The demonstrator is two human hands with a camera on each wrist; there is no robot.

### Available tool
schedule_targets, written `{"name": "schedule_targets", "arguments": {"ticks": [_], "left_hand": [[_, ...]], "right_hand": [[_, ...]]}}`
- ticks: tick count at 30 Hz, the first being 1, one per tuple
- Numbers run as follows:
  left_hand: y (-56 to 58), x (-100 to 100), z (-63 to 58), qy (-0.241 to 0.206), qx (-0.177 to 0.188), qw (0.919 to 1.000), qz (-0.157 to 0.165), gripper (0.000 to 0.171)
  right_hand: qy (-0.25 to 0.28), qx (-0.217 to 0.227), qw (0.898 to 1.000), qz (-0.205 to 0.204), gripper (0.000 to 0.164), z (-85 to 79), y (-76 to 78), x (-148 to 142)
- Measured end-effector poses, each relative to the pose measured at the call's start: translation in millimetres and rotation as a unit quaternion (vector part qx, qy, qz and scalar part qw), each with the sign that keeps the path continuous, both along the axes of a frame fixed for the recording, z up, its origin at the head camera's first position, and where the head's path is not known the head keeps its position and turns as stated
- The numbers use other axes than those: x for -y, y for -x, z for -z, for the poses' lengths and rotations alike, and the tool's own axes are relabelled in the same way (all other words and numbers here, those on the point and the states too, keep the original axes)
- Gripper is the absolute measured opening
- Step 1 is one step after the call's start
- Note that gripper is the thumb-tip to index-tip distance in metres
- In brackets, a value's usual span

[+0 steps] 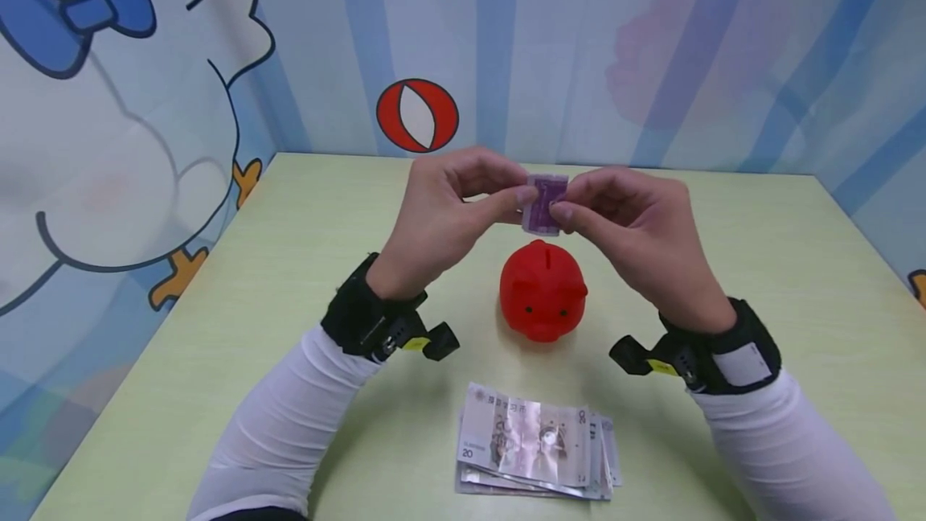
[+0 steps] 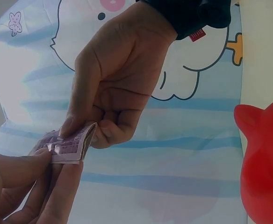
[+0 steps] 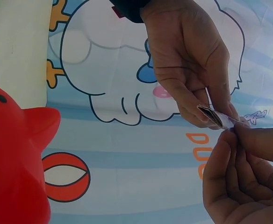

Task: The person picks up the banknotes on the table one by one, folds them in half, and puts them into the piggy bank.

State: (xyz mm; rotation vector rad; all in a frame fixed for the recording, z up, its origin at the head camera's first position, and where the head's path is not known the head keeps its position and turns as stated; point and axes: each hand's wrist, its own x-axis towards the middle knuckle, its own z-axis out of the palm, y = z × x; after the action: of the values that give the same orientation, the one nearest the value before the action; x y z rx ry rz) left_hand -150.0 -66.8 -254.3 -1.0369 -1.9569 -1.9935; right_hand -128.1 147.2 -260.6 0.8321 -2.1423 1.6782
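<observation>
A small folded purple banknote is held up between both hands, just beyond the red piggy bank. My left hand pinches the note's left side between thumb and fingers. Its right side is pinched by my right hand. Folded layers show along the edge of the banknote in the left wrist view. The piggy bank stands upright, facing me, with a dark slot in its top. Part of the red piggy bank also fills the lower left of the right wrist view.
A stack of banknotes, a 20 on top, lies on the pale table nearer to me than the piggy bank. Behind the table rises a printed backdrop with blue stripes, cartoon figures and a red-and-white ball.
</observation>
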Motion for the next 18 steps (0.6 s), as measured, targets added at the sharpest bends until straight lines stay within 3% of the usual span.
{"name": "schedule_targets", "arguments": {"ticks": [12, 15, 18], "left_hand": [[1.3, 3.1, -0.1, 0.011, -0.018, 0.9993, -0.031, 0.016], [1.4, 2.4, -0.1, 0.012, -0.029, 0.9985, -0.044, 0.016], [0.5, 1.2, 0.4, 0.018, -0.046, 0.9964, -0.069, 0.015]], "right_hand": [[-0.041, 0.0, 0.999, 0.011, 0.024, 1.4, 0.2, -0.8], [-0.032, -0.033, 0.999, 0.027, 0.027, 2.8, 0.9, 1.1], [-0.004, -0.103, 0.993, 0.05, 0.03, 1.4, -0.4, 6.2]]}}
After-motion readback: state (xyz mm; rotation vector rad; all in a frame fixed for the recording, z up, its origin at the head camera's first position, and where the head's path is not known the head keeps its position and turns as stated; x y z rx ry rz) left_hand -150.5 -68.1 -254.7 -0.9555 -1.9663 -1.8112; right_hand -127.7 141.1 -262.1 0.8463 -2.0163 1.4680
